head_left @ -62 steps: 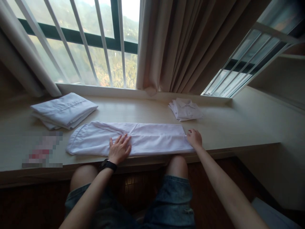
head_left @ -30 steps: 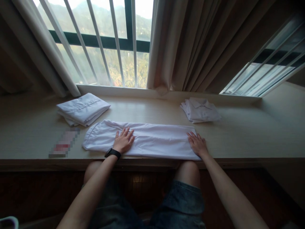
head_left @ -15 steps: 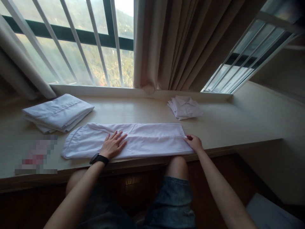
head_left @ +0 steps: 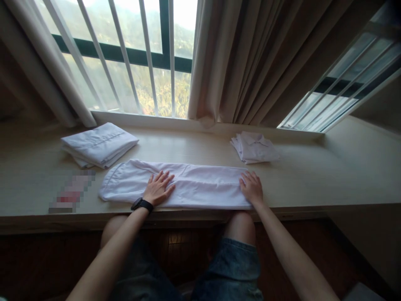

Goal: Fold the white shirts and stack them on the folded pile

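Note:
A long strip of folded white cloth, which looks like a garment (head_left: pixel 203 190), lies lengthwise along the front of the pale ledge (head_left: pixel 297 179). Its left end is rounded and seamed, and its right end is straight. My left hand (head_left: pixel 159 189), with a black watch on the wrist, rests flat on the cloth left of its middle, fingers spread. At the straight right end, my right hand (head_left: pixel 252 188) lies palm down over the edge, its fingers stretched out and pinching nothing.
A stack of folded white cloth (head_left: pixel 100 144) sits at the back left. Folded white collared shirts (head_left: pixel 255 147) lie at the back right. A blurred-out flat item (head_left: pixel 72 192) is at the left front. Behind the ledge hang curtains (head_left: pixel 232 62) beside a barred window (head_left: pixel 125 62).
My right hand has let go of its pinch on the cloth's right edge and now lies flat there. My left hand stays on the cloth. The whole view has shifted slightly.

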The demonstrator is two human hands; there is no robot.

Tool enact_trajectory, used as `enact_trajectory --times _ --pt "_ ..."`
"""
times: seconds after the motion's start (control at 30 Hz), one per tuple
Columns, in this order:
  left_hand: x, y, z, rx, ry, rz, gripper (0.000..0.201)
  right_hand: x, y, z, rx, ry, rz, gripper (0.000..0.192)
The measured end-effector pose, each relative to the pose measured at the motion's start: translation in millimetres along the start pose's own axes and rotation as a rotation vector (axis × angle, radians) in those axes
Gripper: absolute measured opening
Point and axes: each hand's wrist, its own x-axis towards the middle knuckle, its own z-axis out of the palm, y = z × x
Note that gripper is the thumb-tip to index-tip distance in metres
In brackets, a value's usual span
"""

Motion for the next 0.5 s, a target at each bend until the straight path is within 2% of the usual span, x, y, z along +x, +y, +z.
enact_trajectory --times 0.1,0.17,0.27,0.4,0.5 --pt "2 1 2.6 0.006 -0.003 -0.15 0.06 -9 -14 14 -0.004 -0.195 -0.085 0.052" --pt "3 1 4.2 0.0 -0.013 -0.221 0.061 -13 -12 21 -0.003 -0.265 -0.085 0.054" --pt "4 -1 6.7 -0.011 -0.029 -0.265 0.061 -16 -4 23 -0.032 -0.285 -0.07 0.056" --pt "4 -4 8.3 -0.032 -0.032 -0.309 0.062 -17 0 16 -0.064 -0.286 0.035 0.058" --pt "12 -8 3.6 -0.009 0.041 -0.404 0.064 -18 -3 13 -0.073 -0.285 0.079 0.058"
